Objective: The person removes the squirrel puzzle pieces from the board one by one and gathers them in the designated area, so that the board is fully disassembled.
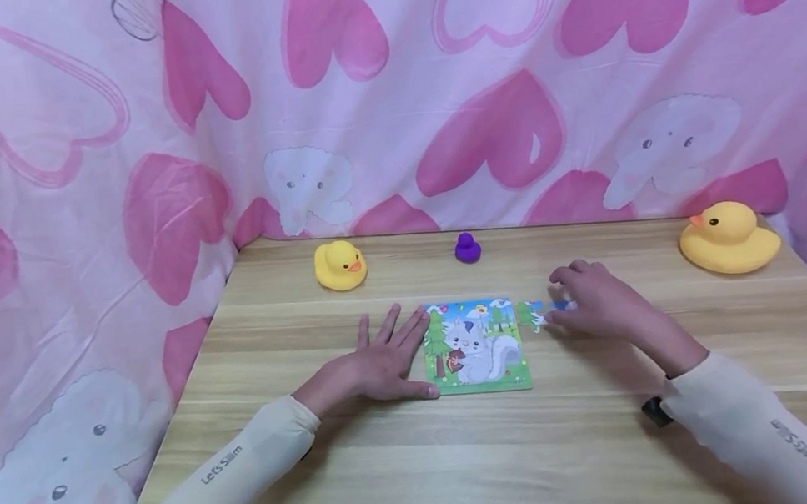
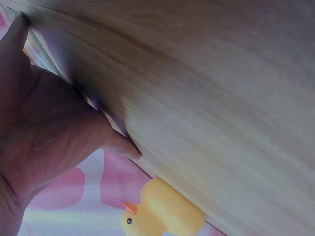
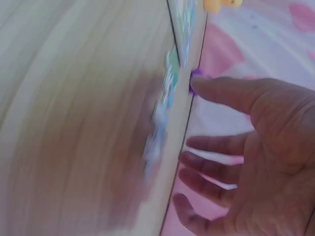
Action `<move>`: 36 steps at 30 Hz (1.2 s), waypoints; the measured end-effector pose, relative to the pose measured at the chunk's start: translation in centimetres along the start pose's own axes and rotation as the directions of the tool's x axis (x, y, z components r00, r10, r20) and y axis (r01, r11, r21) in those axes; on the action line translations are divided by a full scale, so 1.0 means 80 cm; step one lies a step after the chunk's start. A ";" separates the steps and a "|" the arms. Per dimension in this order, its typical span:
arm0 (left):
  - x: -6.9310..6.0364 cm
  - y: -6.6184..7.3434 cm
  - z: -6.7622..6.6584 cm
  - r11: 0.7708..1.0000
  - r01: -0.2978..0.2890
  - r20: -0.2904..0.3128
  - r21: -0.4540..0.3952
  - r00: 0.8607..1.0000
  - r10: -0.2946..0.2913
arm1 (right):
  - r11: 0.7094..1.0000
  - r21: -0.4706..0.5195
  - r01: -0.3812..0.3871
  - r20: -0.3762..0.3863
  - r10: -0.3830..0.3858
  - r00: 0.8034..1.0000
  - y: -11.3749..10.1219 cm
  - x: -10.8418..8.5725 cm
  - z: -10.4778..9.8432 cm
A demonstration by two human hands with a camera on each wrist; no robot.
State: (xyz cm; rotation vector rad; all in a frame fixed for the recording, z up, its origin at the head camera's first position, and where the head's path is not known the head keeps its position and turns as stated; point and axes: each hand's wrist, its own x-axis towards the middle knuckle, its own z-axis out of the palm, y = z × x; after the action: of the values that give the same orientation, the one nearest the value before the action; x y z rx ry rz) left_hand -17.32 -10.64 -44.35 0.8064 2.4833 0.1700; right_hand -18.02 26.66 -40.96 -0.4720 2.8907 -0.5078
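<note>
A square jigsaw puzzle with a picture of a white squirrel lies flat on the table. My left hand is spread at its left side, fingertips and thumb touching the edge. In the left wrist view the left hand appears from the palm side. Loose puzzle pieces lie just right of the puzzle, partly covered by my right hand. The right wrist view has the right hand apart from the blurred pieces, fingers loosely bent and nothing held between them.
A small yellow duck stands at the back left, a tiny purple duck at the back middle, and a large yellow duck at the back right. Behind the wooden table hangs a pink heart-patterned curtain.
</note>
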 end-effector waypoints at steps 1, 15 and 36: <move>0.000 0.000 -0.001 1.000 -0.001 0.001 -0.001 1.000 0.001 | 1.000 0.001 -0.019 -0.008 0.019 1.000 -0.007 0.001 0.001; -0.003 0.002 0.000 1.000 -0.010 0.003 -0.007 1.000 0.010 | 0.995 0.023 0.093 0.021 -0.093 0.995 -0.063 0.035 0.048; -0.001 0.002 -0.002 1.000 0.001 0.005 -0.022 1.000 -0.001 | 0.999 -0.034 0.029 0.062 -0.027 0.998 -0.080 0.048 0.040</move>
State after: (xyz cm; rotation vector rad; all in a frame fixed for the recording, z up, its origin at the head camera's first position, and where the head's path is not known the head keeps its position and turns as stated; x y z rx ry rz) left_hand -17.25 -10.54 -44.09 0.7950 2.4730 0.1945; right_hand -19.14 18.66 -42.09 -0.5247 2.8417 -0.4394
